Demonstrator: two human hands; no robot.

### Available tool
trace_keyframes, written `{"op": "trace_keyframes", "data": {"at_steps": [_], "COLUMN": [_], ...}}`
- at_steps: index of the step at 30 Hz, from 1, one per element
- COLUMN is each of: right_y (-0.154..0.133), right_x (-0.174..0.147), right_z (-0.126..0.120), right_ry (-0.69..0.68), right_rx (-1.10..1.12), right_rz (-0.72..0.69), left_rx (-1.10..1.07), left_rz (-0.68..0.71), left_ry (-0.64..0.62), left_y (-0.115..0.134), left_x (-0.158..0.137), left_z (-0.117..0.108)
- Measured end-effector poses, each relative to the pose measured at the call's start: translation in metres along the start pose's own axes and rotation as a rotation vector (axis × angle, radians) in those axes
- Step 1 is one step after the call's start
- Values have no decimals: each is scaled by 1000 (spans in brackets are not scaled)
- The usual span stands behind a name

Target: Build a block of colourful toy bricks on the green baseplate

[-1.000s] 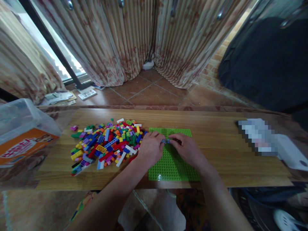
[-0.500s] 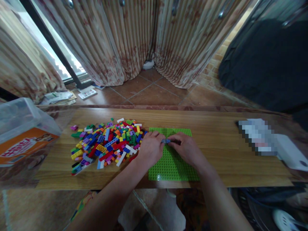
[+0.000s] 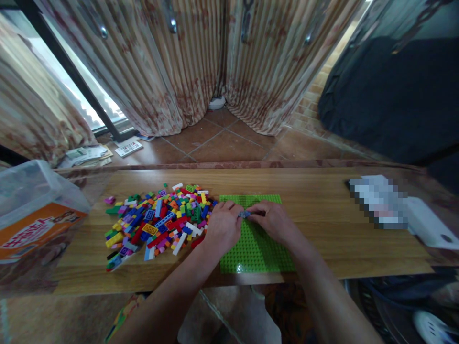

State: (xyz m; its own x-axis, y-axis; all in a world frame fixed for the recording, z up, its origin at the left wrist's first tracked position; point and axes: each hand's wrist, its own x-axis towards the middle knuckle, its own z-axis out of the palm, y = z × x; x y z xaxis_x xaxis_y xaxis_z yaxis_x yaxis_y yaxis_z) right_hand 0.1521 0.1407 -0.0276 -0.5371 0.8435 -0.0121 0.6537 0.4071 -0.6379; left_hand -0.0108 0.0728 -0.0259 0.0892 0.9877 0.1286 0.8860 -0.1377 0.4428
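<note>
Between my fingertips, over the upper part of a green studded baseplate [image 3: 258, 253], is a small blue-grey toy brick [image 3: 244, 214]. My left hand [image 3: 225, 223] grips it from the left, back of the hand upward, thumb hidden. From the right, my right hand [image 3: 269, 220] pinches the same brick between thumb and index finger. Whether it is one brick or two joined ones is too small to tell. A heap of mixed coloured toy bricks [image 3: 163, 222] lies just left of my left hand.
A clear plastic box [image 3: 43, 186] with an orange label stands at the far left. At the right of the wooden table [image 3: 319, 205] lie a blurred-out flat object [image 3: 380, 203] and a white object [image 3: 430, 222]. Curtains [image 3: 158, 71] hang beyond the table.
The camera view has shifted slightly, so the table sits a little lower in view. Both hands stay together over the baseplate, still on the blue-grey brick, which has tilted slightly.
</note>
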Motion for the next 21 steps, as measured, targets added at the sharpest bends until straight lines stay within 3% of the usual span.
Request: {"op": "trace_keyframes", "data": {"at_steps": [14, 18, 21], "right_y": [1, -1, 3], "right_x": [-3, -9, -13], "right_z": [7, 4, -5], "right_ry": [40, 125, 292], "right_rx": [38, 117, 227], "right_rz": [-34, 12, 77], "left_rx": [-39, -50, -37], "left_rz": [-8, -28, -27], "left_ry": [21, 20, 25], "left_y": [-1, -2, -1], "left_x": [0, 0, -4], "left_z": [1, 0, 0]}}
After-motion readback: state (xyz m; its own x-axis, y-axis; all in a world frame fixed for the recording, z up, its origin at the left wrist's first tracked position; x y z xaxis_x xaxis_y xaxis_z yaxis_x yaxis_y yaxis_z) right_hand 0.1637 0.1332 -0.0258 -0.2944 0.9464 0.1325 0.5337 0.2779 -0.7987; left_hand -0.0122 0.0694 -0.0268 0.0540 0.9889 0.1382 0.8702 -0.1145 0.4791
